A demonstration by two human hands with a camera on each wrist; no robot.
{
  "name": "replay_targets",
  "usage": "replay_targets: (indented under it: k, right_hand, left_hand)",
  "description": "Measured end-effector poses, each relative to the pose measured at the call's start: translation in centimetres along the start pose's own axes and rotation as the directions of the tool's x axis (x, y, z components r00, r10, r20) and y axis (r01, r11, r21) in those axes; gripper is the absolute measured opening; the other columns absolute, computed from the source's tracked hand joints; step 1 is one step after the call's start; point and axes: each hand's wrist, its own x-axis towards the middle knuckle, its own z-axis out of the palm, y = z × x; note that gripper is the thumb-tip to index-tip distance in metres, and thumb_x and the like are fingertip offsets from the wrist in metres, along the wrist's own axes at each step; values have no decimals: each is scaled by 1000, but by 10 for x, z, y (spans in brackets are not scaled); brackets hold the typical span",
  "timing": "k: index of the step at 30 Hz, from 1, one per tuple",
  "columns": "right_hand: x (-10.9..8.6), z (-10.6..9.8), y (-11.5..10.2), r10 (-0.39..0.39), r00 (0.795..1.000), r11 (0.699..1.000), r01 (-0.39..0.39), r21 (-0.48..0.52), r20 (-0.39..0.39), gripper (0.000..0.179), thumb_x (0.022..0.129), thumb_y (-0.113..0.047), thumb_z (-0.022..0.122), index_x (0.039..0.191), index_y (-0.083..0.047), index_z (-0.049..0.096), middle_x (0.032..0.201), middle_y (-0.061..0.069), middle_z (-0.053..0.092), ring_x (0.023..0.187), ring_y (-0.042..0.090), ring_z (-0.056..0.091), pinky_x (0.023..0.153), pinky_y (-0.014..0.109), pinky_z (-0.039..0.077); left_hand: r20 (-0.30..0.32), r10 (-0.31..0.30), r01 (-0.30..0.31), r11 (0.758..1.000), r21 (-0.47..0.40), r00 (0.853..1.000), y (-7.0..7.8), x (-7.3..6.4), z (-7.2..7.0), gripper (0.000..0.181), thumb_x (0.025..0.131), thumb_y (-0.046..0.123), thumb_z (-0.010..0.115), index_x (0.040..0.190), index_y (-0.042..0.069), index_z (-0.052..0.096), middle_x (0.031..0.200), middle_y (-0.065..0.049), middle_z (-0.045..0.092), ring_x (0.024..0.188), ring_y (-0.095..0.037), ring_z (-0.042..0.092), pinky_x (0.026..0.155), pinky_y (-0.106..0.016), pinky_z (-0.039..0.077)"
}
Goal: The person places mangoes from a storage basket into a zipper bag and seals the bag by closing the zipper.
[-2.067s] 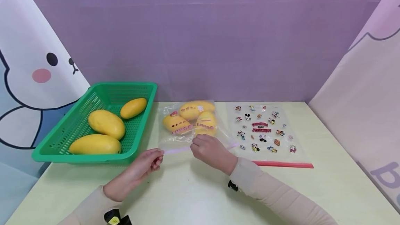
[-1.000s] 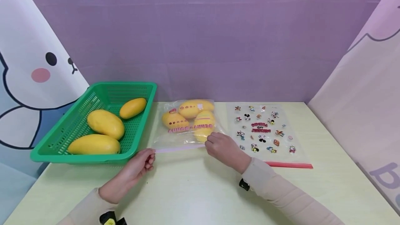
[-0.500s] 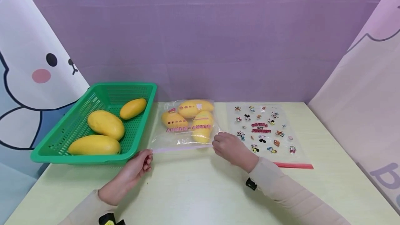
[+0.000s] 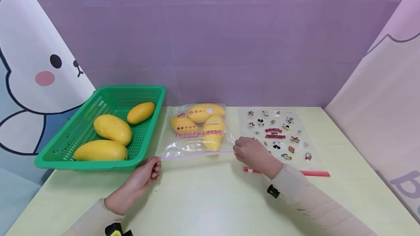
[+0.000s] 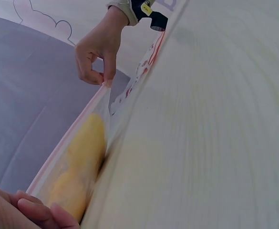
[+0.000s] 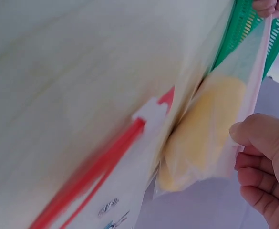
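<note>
A clear zip bag (image 4: pixel 178 150) with a pale pink zip and printed lettering lies on the table with three yellow mangoes (image 4: pixel 212 134) inside. At the left end of its zip, my left hand (image 4: pixel 146 172) pinches the corner. My right hand (image 4: pixel 252 153) pinches the opposite end between thumb and fingers, and the zip edge stretches nearly straight between both hands. Seen from the left wrist, the zip edge (image 5: pixel 63 138) is raised off the table while the mangoes rest low in the bag. The right wrist view shows the thumb (image 6: pixel 261 133) pressed on the bag's edge.
To the left stands a green basket (image 4: pixel 149 139) holding three mangoes (image 4: pixel 112 129). A second clear bag (image 4: pixel 308 141) with cartoon prints and a red zip (image 4: pixel 315 173) lies flat at right, partly under my right hand. A purple backdrop (image 4: pixel 210 46) rises behind the table.
My right hand has travelled rightward along the zip, from near its middle to the right end. My left hand has shifted slightly left. The zip edge has become straighter, and the red zip's white slider now shows.
</note>
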Motion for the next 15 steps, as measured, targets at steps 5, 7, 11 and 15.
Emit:
replay_targets:
  k: [5, 7, 11, 15]
  right_hand:
    - [-6, -2, 5, 38, 999, 998, -39, 43, 11, 8, 77, -10, 75, 76, -11, 67, 72, -4, 58, 66, 11, 49, 63, 22, 49]
    - [-8, -1, 7, 42, 999, 997, -43, 60, 15, 9, 77, -9, 74, 75, -11, 66, 71, -4, 57, 65, 11, 48, 62, 21, 48]
    - [-10, -1, 9, 35, 999, 996, -35, 81, 10, 11, 77, -7, 74, 73, -11, 65, 69, -4, 55, 64, 10, 46, 60, 20, 47]
    - [-11, -1, 8, 21, 1000, 997, -21, 70, -2, 12, 76, -6, 74, 71, -11, 64, 67, -4, 54, 62, 10, 45, 59, 20, 46]
  left_hand:
    - [12, -2, 2, 1000, 9, 1000, -1, -1, 1, 29, 100, 15, 37, 72, 13, 46, 68, 4, 42, 58, -7, 37, 60, -19, 41]
    - [25, -3, 3, 1000, 17, 1000, -1, -2, 1, 29, 100, 15, 36, 73, 13, 45, 69, 4, 41, 58, -7, 36, 61, -20, 41]
    - [40, -3, 2, 1000, 24, 999, 0, -3, 3, 28, 101, 16, 36, 75, 13, 45, 70, 3, 41, 59, -8, 36, 61, -20, 41]
    - [45, -3, 2, 1000, 22, 999, 0, -6, 3, 27, 101, 16, 36, 77, 12, 46, 71, 3, 41, 59, -7, 37, 61, -19, 42]
